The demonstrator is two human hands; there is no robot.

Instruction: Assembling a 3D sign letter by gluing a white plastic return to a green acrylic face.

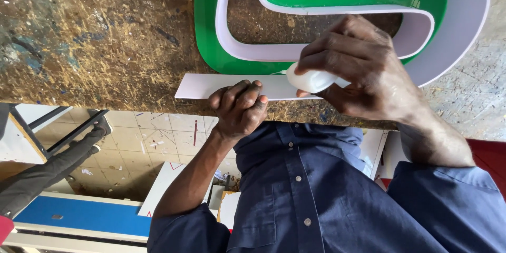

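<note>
My left hand curls its fingers over a flat white plastic strip that lies along the near edge of the worn wooden table, pinning it there. My right hand grips a small white squeeze bottle, whose tip points left over the strip's upper edge. Just beyond lies a large curved sign shape with a green face and a white upright edging band. My right hand rests against that band's near curve.
Below the table edge is a tiled floor with white boards and a blue panel. Another person's dark-trousered leg stretches in from the left. A red surface shows at the right. My blue shirt fills the bottom.
</note>
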